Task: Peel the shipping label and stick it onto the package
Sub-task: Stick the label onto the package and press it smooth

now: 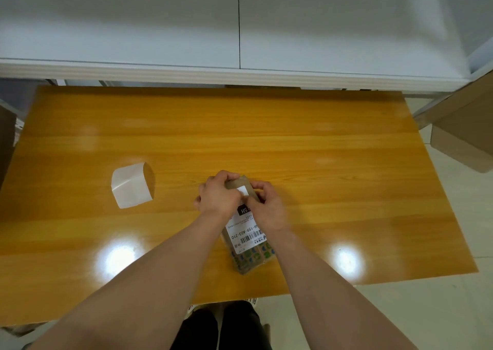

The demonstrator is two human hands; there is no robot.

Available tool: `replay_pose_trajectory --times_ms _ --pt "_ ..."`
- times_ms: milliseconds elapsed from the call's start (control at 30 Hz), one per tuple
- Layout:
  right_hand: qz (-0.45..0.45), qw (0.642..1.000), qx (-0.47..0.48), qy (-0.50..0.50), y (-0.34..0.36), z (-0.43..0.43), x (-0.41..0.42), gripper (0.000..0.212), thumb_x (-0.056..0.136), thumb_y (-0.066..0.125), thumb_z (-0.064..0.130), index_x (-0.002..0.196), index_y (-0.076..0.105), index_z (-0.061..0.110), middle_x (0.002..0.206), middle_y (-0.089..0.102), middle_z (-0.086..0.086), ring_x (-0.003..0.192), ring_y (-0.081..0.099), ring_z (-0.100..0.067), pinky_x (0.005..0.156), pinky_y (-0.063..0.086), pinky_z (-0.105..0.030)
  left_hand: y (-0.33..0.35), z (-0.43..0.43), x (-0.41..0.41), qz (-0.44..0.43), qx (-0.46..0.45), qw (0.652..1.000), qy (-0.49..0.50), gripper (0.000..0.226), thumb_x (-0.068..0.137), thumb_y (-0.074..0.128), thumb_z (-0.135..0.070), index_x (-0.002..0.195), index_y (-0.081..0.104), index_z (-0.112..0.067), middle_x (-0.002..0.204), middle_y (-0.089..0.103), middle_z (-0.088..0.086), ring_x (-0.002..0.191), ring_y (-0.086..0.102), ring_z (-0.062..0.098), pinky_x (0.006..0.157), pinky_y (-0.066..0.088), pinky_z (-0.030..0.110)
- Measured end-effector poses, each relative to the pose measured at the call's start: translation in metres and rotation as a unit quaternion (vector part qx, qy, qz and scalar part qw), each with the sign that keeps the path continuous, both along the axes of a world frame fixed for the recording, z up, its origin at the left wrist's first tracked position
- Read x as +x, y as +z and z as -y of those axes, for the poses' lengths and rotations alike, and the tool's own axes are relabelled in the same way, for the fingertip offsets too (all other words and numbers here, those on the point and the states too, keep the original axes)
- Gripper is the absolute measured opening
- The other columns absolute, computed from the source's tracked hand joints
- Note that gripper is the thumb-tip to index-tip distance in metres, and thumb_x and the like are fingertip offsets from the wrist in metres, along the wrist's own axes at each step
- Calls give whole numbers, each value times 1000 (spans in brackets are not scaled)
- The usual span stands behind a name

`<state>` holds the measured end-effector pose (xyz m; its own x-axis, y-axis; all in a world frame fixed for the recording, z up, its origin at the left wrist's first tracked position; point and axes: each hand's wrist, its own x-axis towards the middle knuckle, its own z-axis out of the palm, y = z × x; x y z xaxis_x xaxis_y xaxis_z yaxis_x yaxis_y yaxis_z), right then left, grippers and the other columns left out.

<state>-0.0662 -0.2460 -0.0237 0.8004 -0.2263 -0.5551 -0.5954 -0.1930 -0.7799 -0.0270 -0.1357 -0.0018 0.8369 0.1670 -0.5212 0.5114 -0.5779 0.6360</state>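
Package (246,243) flat on desk (186,141), near front edge. Shipping label (245,229) already on package top face. Left hand (218,193) curled over package far end, pressing; right hand (266,205) grip pinched on label far edge. Curled backing sheet (132,185) left of package, discarded. Judgement: peel done, only smoothing left.

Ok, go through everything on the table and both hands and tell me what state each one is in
Package: lying flat on the table, label side up.
Shipping label: stuck on the package, far end under the hands.
Backing paper: peeled off, curled, lying apart to the left.
Left hand: pressing on the package's far end.
Right hand: pressing down on the label.
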Motion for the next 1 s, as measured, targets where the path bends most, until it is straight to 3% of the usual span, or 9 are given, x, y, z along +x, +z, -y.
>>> replay_pose_trajectory --times_ms 100,300,600,733,800,900,1000 --pt "1 1000 -6 -4 -1 0 2 21 89 66 27 106 59 36 97 75 3 75 70 -18 57 48 -30 -2 2 2 0 1 1000 15 41 69 63 -17 102 64 -42 111 63 -14 118 43 17 91 29 40" --pt "-19 999 -38 -13 -3 -2 7 13 89 62 35 101 59 34 95 73 5 78 72 -21 70 60 -44 -6 3 4 -3 -10 999 46 29 72 61 -23 94 66 -42 107 64 -18 117 45 14 91 29 40" --pt "-45 996 -73 -10 6 -4 18 22 90 60 48 91 56 27 78 70 5 66 67 -18 58 50 -32 -10 3 9 -5 -8 997 73 16 75 61 -35 89 67 -38 98 66 -20 114 45 13 95 29 42" --pt "-37 998 -53 -5 11 -4 20 21 92 61 42 94 57 21 76 68 2 66 64 -19 59 49 -33 -10 3 11 -10 -9 996 83 4 75 63 -40 80 65 -39 92 66 -22 111 51 14 98 31 44" --pt "-42 998 -37 -8 13 -3 23 18 93 59 40 92 59 21 82 71 -5 74 68 -26 64 54 -38 -9 3 12 -18 -17 996 91 4 73 65 -41 77 64 -39 89 68 -21 107 56 16 98 33 47" --pt "-57 998 -39 -3 18 0 27 26 99 47 37 102 62 17 100 72 -15 95 68 -35 87 55 -51 -12 3 11 -39 -48 992 112 11 67 67 -43 78 65 -44 85 71 -18 100 62 19 97 38 49" --pt "-71 995 -58 32 27 5 27 29 100 45 41 106 63 19 101 73 -11 93 69 -31 85 57 -46 -17 0 9 -48 -99 982 156 24 61 67 -45 75 58 -63 78 72 -14 88 69 24 90 50 53"
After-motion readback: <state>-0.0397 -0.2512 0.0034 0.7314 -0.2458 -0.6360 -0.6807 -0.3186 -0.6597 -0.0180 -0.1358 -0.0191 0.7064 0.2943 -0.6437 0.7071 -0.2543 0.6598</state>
